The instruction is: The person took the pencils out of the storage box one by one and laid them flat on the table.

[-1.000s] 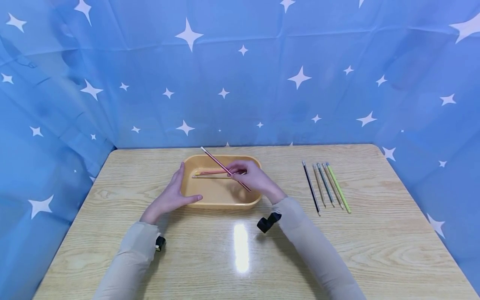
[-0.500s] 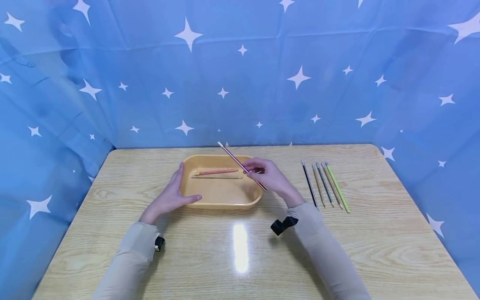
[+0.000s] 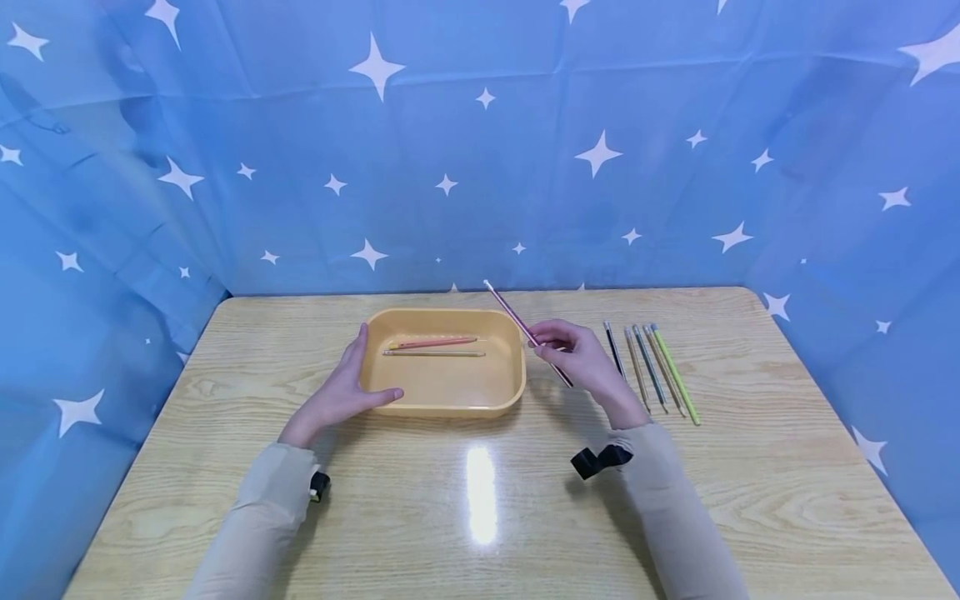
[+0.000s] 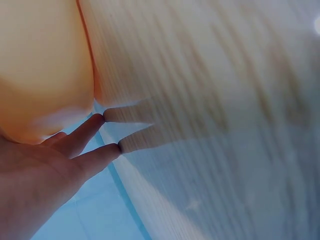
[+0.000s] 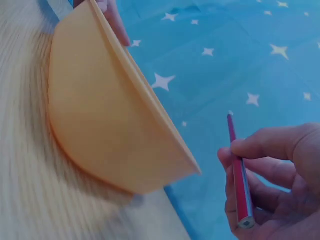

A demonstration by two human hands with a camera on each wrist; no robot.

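Observation:
In the head view my right hand (image 3: 585, 358) pinches a striped red pencil (image 3: 510, 312) between thumb and fingers. The pencil slants, its pale end up to the left, just past the right side of a yellow plastic basin (image 3: 442, 387). The right wrist view shows its flat unsharpened end nearest the camera. My left hand (image 3: 343, 392) spans the basin's left front corner, thumb over the front rim and straight fingers along the left side. In the left wrist view the fingertips reach down to the tabletop beside the basin. An orange-red pencil (image 3: 438, 342) and a tan pencil (image 3: 442, 354) lie inside.
Right of the right hand, several pencils lie side by side on the wooden table (image 3: 480, 567), among them a black pencil (image 3: 613, 346) and a lime-green pencil (image 3: 677, 375). A blue star-patterned cloth (image 3: 480, 142) hangs behind the table.
The right hand has moved right, carrying the red pencil from over the basin to beyond its right rim. The left hand and the two pencils in the basin stay in place.

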